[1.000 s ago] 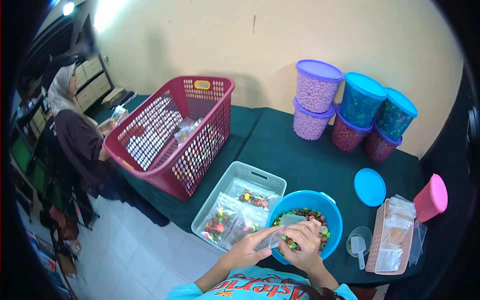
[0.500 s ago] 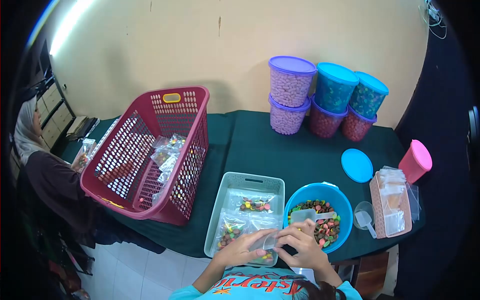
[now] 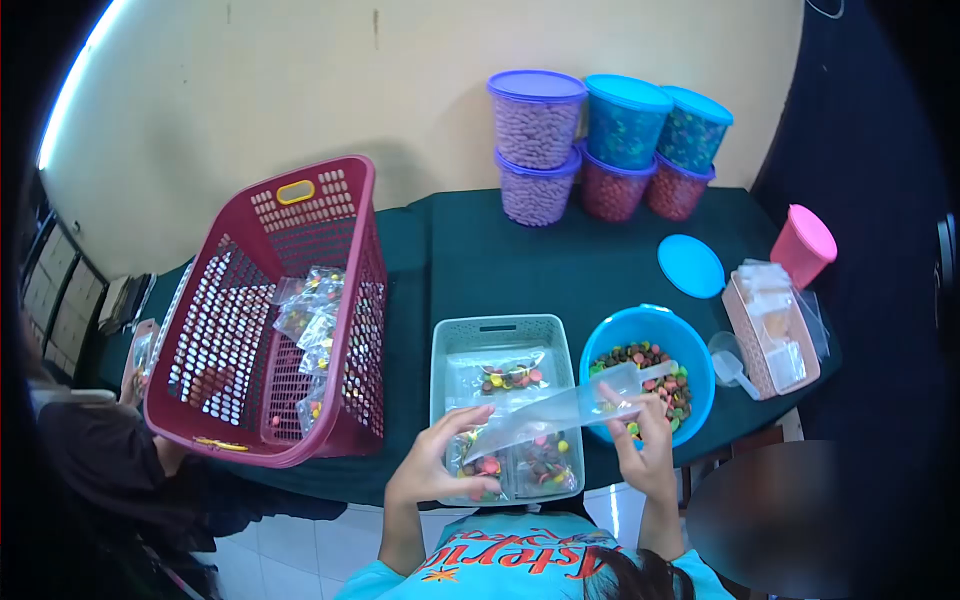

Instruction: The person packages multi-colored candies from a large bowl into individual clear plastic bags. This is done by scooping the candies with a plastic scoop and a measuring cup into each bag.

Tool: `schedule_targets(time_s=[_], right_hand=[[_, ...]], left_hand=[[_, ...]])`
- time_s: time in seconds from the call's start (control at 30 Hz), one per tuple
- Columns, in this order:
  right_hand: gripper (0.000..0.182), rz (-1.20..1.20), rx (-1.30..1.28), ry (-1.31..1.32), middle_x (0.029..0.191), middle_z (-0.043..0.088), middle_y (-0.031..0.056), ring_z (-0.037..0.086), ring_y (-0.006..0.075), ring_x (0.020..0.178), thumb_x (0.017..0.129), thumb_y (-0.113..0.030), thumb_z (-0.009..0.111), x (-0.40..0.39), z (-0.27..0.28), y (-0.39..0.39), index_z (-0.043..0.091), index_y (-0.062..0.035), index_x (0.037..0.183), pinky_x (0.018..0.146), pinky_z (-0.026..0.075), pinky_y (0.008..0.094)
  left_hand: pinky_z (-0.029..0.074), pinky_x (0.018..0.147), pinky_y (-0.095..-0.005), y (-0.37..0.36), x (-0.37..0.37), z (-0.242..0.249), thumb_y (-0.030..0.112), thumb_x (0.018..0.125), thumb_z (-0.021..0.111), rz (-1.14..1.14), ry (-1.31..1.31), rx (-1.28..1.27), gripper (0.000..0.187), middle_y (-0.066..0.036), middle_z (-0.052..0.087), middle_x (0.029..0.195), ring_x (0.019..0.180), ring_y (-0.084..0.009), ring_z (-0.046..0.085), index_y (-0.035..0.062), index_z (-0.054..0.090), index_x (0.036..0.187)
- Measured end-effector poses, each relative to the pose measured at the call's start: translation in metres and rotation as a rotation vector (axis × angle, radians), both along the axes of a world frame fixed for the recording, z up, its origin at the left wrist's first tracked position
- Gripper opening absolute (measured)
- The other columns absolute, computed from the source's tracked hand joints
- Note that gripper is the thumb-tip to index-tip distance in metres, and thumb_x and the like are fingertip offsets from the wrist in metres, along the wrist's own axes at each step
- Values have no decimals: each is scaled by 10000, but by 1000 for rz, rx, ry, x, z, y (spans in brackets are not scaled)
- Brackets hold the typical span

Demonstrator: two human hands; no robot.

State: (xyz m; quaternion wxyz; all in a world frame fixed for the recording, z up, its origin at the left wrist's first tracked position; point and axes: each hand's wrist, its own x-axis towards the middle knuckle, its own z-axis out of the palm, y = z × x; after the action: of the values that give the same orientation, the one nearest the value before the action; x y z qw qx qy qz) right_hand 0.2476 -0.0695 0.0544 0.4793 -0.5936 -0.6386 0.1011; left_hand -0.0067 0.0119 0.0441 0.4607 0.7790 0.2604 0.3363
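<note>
A dark green cloth covers our counter (image 3: 480,250) against a cream wall (image 3: 400,90); our right hand (image 3: 647,437) pinches a clear, seemingly empty plastic bag (image 3: 545,415), our left (image 3: 440,460) curved open beside it.

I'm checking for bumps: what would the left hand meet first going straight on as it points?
Probably the clear bag held by the right hand, just beyond the open left hand; depth is unclear.

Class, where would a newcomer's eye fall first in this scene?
Probably on the large maroon basket at left, with small filled bags inside. Next, perhaps, the six lidded tubs, stacked in pairs by the back wall. Then the bright blue basin of colorful pieces, just right of the pale green tray.
</note>
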Motion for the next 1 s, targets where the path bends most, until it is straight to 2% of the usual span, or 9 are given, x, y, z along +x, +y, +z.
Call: schedule_targets(time_s=[0.03,0.13,0.27,0.33,0.5,0.6,0.77,0.97,1.0], right_hand=[[233,-6,-4,30,915,612,95,487,208,829,767,-115,576,3,-4,-4,610,-27,980,772,318,313],[107,-14,-68,119,973,621,113,487,207,809,765,-101,575,4,-7,-13,597,-14,822,751,336,310],[95,2,-100,178,1012,620,117,490,185,788,775,-101,570,0,-6,-20,554,-11,748,739,359,309],[96,145,-153,435,1006,624,105,503,162,771,796,-100,555,2,-13,-24,554,-8,769,724,380,299],[93,220,-180,466,1012,617,134,542,157,855,828,-91,514,4,-11,-30,518,-15,775,784,389,297],[88,279,-198,517,1016,606,157,538,174,951,848,-94,489,5,-7,-28,497,-19,803,837,382,311],[86,445,-245,757,1143,485,254,424,263,1160,894,-91,418,4,0,-28,403,-7,886,870,426,357],[70,448,-295,738,1178,444,257,398,284,1186,900,-80,401,9,0,-27,388,-11,894,839,460,342],[70,442,-290,738,1178,444,257,398,284,1186,900,-80,401,10,-2,-26,388,-11,894,839,460,342]], left_hand=[[418,861,-333,-1,0,-5,132,559,796,-19,3,-9,742,-150,504,1175,1051,-230,517,1,454,1204],[463,763,-285,-4,6,-13,36,650,694,128,-32,66,289,-133,631,908,849,-203,616,9,630,930],[475,695,-268,-4,7,-24,10,653,683,176,-77,72,201,-128,644,825,763,-189,629,-3,647,851],[473,633,-261,-2,2,-28,-18,651,674,203,-117,76,137,-122,644,742,680,-184,627,-16,650,786],[443,573,-238,6,-4,-34,-44,634,674,204,-284,124,122,-103,639,699,606,-151,594,-23,649,752],[369,486,-216,8,-4,-26,-4,649,678,191,-238,119,86,-92,630,683,502,-92,473,-7,653,731],[351,472,-205,12,1,-25,16,674,668,199,-245,6,60,-71,624,677,509,-74,465,-1,649,729],[347,477,-197,20,12,-34,17,716,634,220,-77,52,49,-59,602,711,515,-66,450,11,619,762],[368,512,-208,21,17,-36,36,686,673,286,-133,112,157,-58,585,790,585,-95,482,16,583,813]])
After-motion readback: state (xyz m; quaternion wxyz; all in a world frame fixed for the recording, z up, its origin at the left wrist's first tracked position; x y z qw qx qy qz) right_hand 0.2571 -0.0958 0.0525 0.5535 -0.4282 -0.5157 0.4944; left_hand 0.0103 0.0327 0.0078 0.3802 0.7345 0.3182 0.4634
